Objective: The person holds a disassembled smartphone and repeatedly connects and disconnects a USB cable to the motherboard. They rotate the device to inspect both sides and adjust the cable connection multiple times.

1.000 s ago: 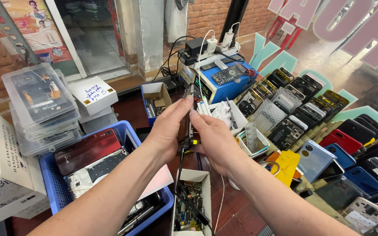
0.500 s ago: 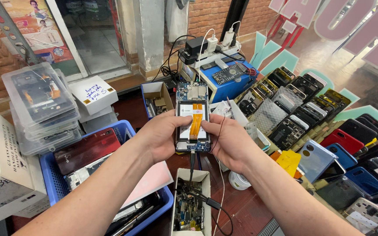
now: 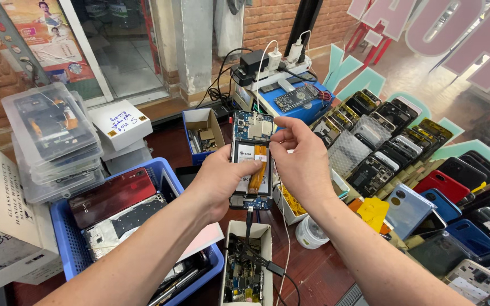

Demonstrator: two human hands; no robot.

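Opened phone [image 3: 252, 161], back off, held upright above the parts box [image 3: 249, 266], cable [image 3: 267, 266] plugged in below. Left hand [image 3: 222, 178] clamps its left edge; right hand [image 3: 299, 158] pinches top right corner. Step looks like board inspection; next calls for fingertip precision near the orange flex [image 3: 258, 170].

An opened phone [image 3: 251, 161] with its back cover off stands upright in the air, above the dark wooden worktop, inner side toward the camera. Blue circuit boards sit at its top and bottom ends, a white-labelled battery fills the middle, and an orange flex ribbon runs down it (a black cable [image 3: 249, 218] plugs into the bottom edge).
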